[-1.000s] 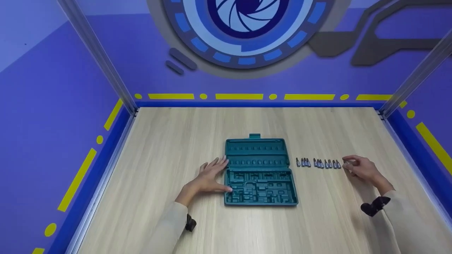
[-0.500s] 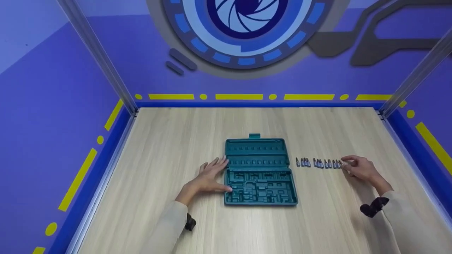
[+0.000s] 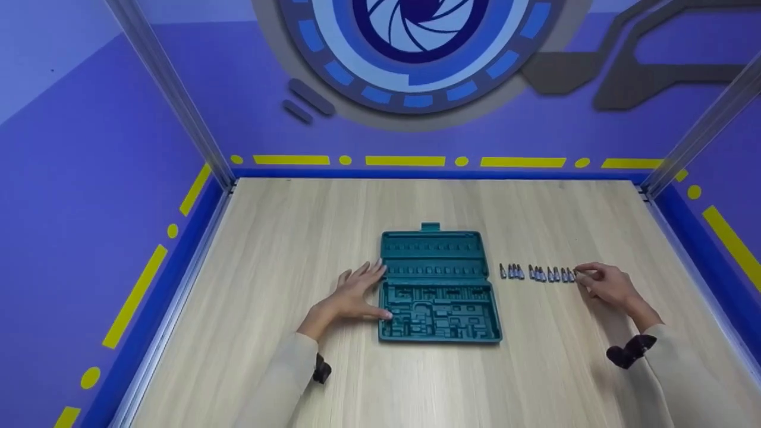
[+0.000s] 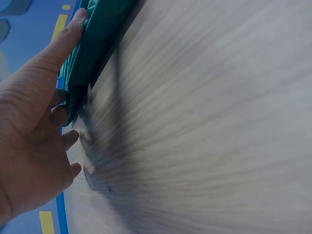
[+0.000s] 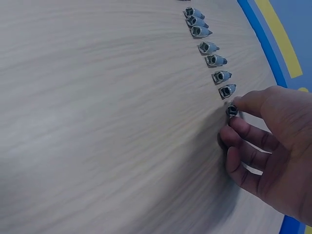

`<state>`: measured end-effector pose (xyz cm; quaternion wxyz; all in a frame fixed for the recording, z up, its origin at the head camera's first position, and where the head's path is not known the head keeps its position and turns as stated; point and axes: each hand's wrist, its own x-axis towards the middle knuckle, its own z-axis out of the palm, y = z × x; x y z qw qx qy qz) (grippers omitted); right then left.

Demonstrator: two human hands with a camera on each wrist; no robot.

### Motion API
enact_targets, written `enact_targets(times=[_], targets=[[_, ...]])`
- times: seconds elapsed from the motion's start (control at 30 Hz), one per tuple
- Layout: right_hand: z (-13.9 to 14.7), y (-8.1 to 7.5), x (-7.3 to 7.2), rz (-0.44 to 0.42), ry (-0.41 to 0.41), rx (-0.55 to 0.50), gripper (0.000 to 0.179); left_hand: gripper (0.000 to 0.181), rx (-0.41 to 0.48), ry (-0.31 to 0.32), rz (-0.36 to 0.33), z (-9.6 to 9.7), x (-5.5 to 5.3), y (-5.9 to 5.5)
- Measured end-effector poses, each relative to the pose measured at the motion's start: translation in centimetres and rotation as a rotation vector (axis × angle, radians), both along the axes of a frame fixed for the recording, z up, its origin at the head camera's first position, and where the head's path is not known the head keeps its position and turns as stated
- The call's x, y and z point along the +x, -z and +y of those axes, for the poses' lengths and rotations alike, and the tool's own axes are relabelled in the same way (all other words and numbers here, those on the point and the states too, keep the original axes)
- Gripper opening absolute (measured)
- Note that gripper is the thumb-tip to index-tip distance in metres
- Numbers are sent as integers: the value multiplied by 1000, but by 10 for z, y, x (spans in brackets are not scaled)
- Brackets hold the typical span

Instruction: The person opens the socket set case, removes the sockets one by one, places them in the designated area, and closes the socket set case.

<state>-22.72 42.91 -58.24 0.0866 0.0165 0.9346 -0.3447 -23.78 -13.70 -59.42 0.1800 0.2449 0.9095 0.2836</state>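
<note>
A green plastic tool case [image 3: 434,259] lies opened out flat on the wooden table, its moulded slots bare. My left hand [image 3: 348,298] rests at the case's left side with fingers spread, thumb on the lower half's rim. To the right of the case runs a row of small metal bit sockets [image 3: 553,274], standing apart in little groups. At the row's right end my right hand [image 3: 612,286] pinches one bit socket [image 5: 231,111] between thumb and fingertips. Its square drive hole faces the right wrist camera, close beside the neighbouring socket [image 5: 227,91].
Blue-purple panels with yellow dashes enclose the table at the back and sides. A metal post [image 3: 172,95] rises at the back left corner. The wooden table top [image 3: 416,386] stretches in front of the case.
My right hand has shifted slightly left, bringing the pinched bit socket up to the end of the row. The left hand stays at the case. The head view has tilted a little.
</note>
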Motion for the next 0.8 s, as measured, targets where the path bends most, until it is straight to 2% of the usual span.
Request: enact_targets(times=[0.37, 0.8], targets=[[4, -4, 4, -23, 11, -33, 44, 108, 37, 39, 2, -2, -1, 0], [-3, -19, 5, 21, -18, -37, 44, 101, 1, 42, 4, 1, 1, -7]])
